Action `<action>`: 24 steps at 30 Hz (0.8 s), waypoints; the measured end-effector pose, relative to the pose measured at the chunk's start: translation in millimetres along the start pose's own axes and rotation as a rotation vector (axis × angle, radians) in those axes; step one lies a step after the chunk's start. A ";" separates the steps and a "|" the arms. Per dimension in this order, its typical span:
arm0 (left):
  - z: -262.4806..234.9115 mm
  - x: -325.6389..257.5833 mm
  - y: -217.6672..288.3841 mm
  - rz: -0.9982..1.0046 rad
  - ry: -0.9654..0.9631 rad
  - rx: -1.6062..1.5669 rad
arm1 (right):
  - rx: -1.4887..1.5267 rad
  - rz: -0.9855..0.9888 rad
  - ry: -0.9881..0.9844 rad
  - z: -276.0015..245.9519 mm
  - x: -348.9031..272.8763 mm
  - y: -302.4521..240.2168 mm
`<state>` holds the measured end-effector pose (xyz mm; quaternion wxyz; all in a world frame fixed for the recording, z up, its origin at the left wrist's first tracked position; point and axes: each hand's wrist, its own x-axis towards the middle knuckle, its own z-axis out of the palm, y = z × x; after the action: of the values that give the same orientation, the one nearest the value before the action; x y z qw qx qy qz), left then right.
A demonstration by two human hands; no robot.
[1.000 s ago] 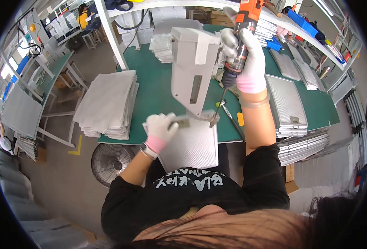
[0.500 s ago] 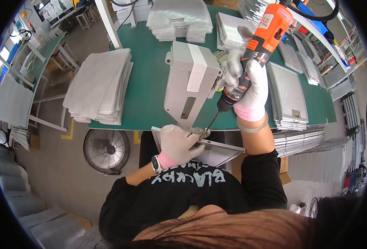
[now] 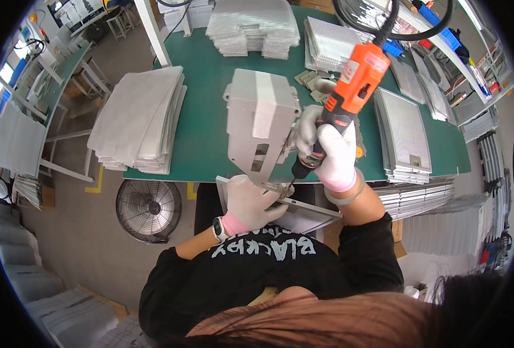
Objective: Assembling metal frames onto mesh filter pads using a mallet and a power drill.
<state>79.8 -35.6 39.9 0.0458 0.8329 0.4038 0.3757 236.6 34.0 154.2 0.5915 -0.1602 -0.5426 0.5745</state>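
My right hand (image 3: 333,152), in a white glove, is wrapped round an orange and black power screwdriver (image 3: 358,78). Its bit points down at a small metal fitting by the near table edge. My left hand (image 3: 248,200), gloved too, grips a metal-framed mesh panel (image 3: 315,210) that rests against my body. The left fingertips lie close to the bit's tip; the exact contact spot is too small to make out. Just beyond my hands stands a grey housing (image 3: 242,130) with slots and a pale strip, its narrow lower end above the panel's edge.
A stack of mesh sheets (image 3: 138,116) lies left on the green table (image 3: 202,104), more sheets (image 3: 251,26) at the back. Framed panels (image 3: 405,127) are piled right. Small metal pieces (image 3: 312,79) lie behind my right hand. A floor fan (image 3: 149,210) stands left; a cable (image 3: 387,23) trails from the screwdriver.
My right hand and the screwdriver have moved down and left, nearer the panel. The grey housing has tilted, its top lower and its slots showing more. My left hand has barely moved.
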 end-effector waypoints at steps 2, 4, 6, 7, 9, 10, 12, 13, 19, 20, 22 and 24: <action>3.1 -1.1 -1.9 -0.001 0.013 -0.011 | 0.152 -0.007 0.001 -5.2 -3.1 -1.1; 2.5 -1.2 -0.9 -0.002 0.026 -0.020 | 0.159 -0.011 0.000 -7.0 -6.6 1.4; -2.2 -0.2 3.2 -0.023 -0.010 -0.016 | 0.181 -0.021 -0.015 -10.8 -10.8 6.0; 0.6 -2.6 1.5 -0.026 -0.009 -0.013 | 0.198 -0.037 -0.023 -11.6 -12.9 7.5; 8.7 -9.1 -3.4 -0.044 -0.060 -0.059 | 0.203 -0.028 -0.030 -10.9 -15.6 8.3; 8.1 -9.4 -2.8 -0.046 -0.059 -0.057 | 0.204 -0.021 -0.034 -11.0 -16.4 8.5; 6.4 -9.2 -1.2 -0.038 -0.030 -0.024 | 0.207 -0.013 -0.040 -10.9 -17.6 8.5; 6.4 -9.0 -1.2 -0.039 -0.030 -0.024 | 0.219 -0.001 -0.041 -11.0 -18.0 9.0; 1.9 -2.8 0.3 -0.012 0.051 -0.146 | 0.202 -0.022 -0.046 -10.2 -13.4 11.8; -2.3 1.5 2.2 0.001 0.058 -0.111 | 0.207 -0.042 -0.074 -10.4 -11.2 12.1; -5.2 4.3 3.2 0.016 0.066 -0.077 | 0.094 -0.009 -0.039 -6.6 -3.5 2.3; -3.9 1.7 0.2 -0.077 -0.089 -0.004 | 0.228 0.070 -0.037 -9.0 11.4 -9.2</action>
<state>78.1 -35.4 43.8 0.0800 0.8324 0.4324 0.3372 245.8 45.0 163.7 0.5754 -0.1001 -0.4785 0.6557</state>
